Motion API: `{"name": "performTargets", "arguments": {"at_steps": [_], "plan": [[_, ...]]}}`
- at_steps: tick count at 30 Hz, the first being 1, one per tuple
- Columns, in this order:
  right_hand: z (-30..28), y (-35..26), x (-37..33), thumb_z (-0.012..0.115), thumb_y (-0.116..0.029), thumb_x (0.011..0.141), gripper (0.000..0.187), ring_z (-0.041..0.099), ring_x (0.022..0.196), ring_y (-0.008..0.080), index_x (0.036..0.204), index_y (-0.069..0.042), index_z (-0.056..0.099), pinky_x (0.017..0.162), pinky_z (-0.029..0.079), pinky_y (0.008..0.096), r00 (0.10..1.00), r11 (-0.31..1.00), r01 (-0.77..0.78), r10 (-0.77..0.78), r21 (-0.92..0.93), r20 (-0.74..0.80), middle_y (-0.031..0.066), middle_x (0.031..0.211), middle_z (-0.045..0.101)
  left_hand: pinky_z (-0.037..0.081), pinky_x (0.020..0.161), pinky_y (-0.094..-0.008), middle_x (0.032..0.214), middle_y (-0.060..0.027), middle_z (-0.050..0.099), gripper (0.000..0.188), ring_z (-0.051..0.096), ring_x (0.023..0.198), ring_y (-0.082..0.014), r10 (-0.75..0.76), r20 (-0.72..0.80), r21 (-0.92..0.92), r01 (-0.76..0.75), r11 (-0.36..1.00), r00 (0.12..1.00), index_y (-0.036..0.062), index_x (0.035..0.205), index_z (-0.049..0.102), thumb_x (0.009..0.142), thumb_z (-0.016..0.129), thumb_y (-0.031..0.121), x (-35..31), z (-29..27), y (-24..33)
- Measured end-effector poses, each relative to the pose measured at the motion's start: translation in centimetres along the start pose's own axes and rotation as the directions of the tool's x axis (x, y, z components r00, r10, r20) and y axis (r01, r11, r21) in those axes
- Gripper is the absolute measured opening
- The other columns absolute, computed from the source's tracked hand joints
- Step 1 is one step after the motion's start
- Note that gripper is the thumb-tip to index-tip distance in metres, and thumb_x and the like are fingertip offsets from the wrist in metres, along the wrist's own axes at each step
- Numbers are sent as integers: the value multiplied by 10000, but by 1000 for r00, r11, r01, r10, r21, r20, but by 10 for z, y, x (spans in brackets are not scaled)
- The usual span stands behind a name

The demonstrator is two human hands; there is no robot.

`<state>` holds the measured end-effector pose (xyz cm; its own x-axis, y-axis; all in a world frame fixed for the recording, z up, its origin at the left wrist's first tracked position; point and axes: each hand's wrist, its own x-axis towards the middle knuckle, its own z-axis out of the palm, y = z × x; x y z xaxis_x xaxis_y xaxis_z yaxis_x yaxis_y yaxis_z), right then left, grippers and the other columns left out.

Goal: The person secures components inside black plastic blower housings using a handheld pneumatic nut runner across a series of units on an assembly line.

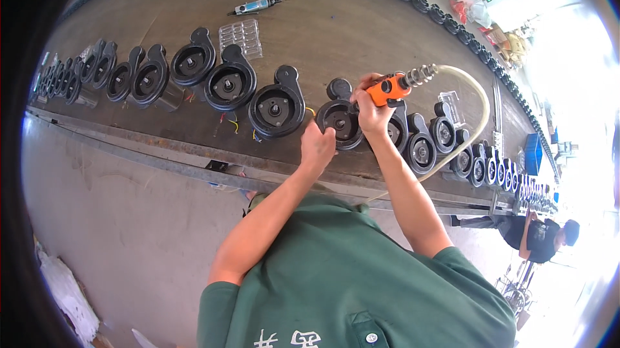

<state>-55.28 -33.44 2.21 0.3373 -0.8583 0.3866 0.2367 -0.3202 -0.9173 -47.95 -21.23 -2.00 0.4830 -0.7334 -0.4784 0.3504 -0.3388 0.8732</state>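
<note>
My right hand (373,110) is wrapped round an orange air tool (389,91), whose metal coupling joins a clear hose (481,93). The tool's working end is hidden by my fingers. Below and beside it stands a black round motor housing (340,122), with a small round lobe on its far side. My left hand (318,146) is closed at the near left rim of this housing, thumb against its edge; the curled fingers are partly hidden. A yellow wire (311,111) shows just beyond that hand. Left of it stands another black housing (276,110), apart from my hand.
Similar housings line the bench (161,5) on both sides, with another row along its far edge. A blue-grey air screwdriver (255,6) and a clear plastic tray (241,38) lie farther back. A blue bin (533,154) stands right. Another person (539,238) is at far right.
</note>
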Motion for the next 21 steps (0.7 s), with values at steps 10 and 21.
{"name": "performTargets", "arguments": {"at_steps": [10, 21], "plan": [[-7, 8, 1, 640, 50, 789, 241, 620, 640, 98, 1029, 47, 622, 582, 508, 243, 991, 986, -79, 60, 148, 124, 45, 771, 662, 640, 548, -338, 1058, -202, 691, 343, 726, 788, -233, 18, 30, 57, -19, 998, 999, -132, 1148, 586, 896, 557, 99, 4, -5, -1], [2, -11, 2, 641, 41, 795, 234, 636, 732, 117, 1027, 30, 613, 682, 522, 269, 999, 999, 31, -32, 28, 41, 52, 836, 685, 650, 552, -361, 1041, -192, 678, 289, 717, 793, -236, 52, 30, -50, -51, 997, 998, -111, 1131, 576, 921, 568, 89, 10, -4, -18]]}}
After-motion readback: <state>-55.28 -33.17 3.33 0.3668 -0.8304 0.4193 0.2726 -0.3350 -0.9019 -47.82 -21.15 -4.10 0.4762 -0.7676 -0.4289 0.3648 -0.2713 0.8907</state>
